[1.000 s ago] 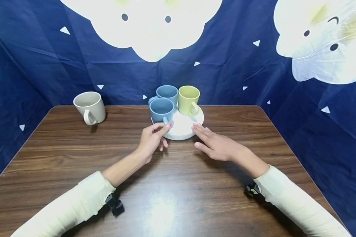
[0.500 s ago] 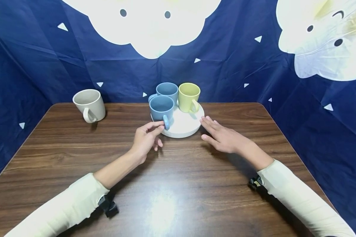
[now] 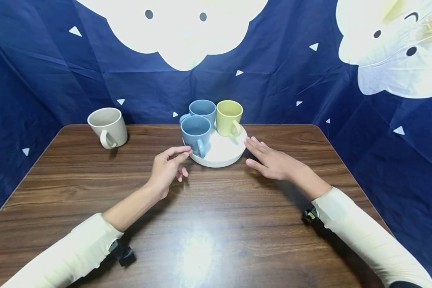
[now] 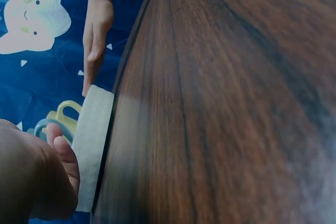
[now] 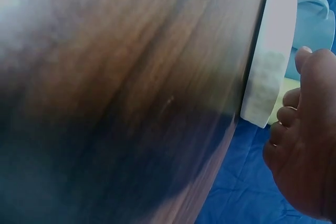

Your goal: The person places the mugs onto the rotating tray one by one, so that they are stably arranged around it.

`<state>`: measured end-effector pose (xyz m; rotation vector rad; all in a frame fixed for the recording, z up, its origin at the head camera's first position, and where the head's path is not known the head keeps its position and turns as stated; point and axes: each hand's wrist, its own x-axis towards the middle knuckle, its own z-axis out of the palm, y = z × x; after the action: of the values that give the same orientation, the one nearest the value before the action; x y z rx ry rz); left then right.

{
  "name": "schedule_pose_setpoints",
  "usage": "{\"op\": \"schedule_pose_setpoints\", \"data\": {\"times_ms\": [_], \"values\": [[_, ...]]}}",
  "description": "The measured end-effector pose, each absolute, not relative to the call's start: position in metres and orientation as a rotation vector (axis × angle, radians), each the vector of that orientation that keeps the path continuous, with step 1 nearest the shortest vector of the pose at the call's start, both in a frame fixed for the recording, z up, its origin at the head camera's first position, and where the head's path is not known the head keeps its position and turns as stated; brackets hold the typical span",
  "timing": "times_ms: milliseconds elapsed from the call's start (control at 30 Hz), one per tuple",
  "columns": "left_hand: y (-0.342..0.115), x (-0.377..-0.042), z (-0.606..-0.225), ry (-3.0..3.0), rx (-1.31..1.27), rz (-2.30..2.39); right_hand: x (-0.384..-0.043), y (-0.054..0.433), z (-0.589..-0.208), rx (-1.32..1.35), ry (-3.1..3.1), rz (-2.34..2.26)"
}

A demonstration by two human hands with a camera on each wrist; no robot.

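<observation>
A round white tray point(image 3: 224, 155) with a low rim bears two blue mugs, the front one point(image 3: 195, 134) and the back one point(image 3: 204, 107), and a yellow-green mug point(image 3: 229, 118). All three stand upright on it. My left hand point(image 3: 167, 168) is at the tray's front left, index finger and thumb tips close together right beside the front blue mug, gripping nothing. That mug's handle point(image 3: 201, 148) points toward me. At the tray's right rim lies my right hand point(image 3: 273, 161), fingers straight and fingertips right at the edge. In the right wrist view the tray's side point(image 5: 270, 59) shows near my right fingers.
A light grey mug point(image 3: 109, 127) stands alone at the back left of the brown wooden table point(image 3: 216, 208), near its far edge. Behind the table hangs a dark blue cloth point(image 3: 147, 92) with white clouds and small triangles.
My left hand has let go of the front blue mug's handle and drawn back to the left. My right hand has shifted slightly right and away, from over the tray to its rim.
</observation>
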<state>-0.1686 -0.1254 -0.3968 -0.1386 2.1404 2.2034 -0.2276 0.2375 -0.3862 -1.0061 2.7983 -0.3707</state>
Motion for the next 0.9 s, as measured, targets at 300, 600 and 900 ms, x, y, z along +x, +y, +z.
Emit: {"op": "schedule_pose_setpoints", "data": {"times_ms": [300,600,900], "values": [[-0.144,-0.167,-0.396,2.165,-0.150,2.183,-0.235,0.237,-0.388,-1.033,2.787,-0.363],[-0.161,-0.165,-0.397,2.130,-0.153,2.233,-0.238,0.237,-0.391,-1.025,2.780,-0.368],[-0.181,-0.161,-0.395,2.136,-0.176,2.239,-0.237,0.236,-0.391,-1.011,2.763,-0.376]]}}
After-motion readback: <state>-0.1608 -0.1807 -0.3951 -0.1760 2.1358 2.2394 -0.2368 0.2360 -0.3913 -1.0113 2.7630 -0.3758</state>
